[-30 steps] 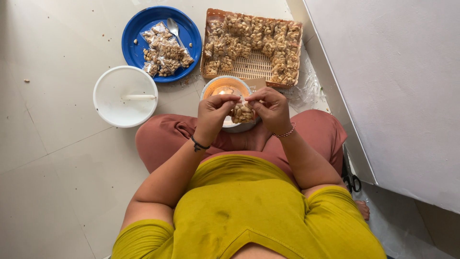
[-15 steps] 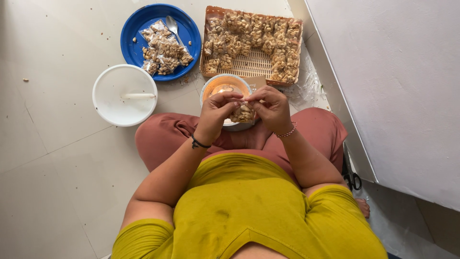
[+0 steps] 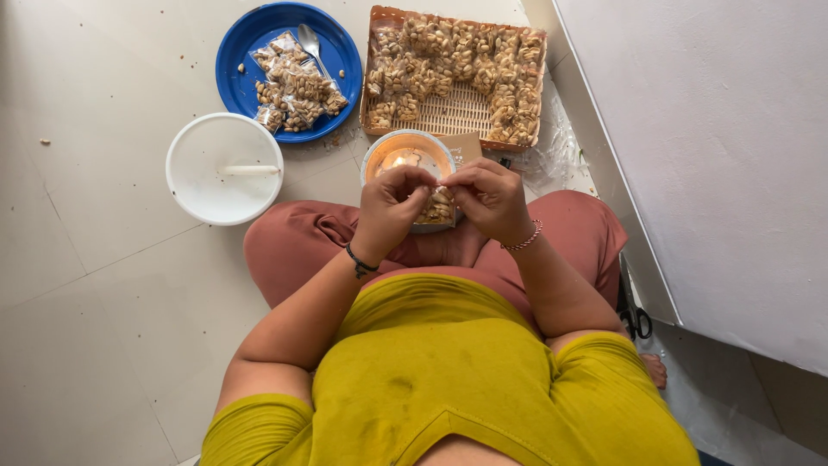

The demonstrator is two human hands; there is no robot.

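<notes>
Pinched between both hands at the centre of the frame, a small clear packet of peanuts point(image 3: 440, 205) is held just in front of a round metal bowl point(image 3: 405, 155), the left hand point(image 3: 390, 207) closed on its left edge and the right hand point(image 3: 488, 200) on its right, so that the packet lies between the two and equally near each. Its long axis cannot be told, as the fingers hide most of it. Similar lumpy, glossy packets are piled on a blue plate point(image 3: 250, 39) at upper left and in a woven tray point(image 3: 457, 112) above the bowl, beside a smooth white lid point(image 3: 198, 185).
</notes>
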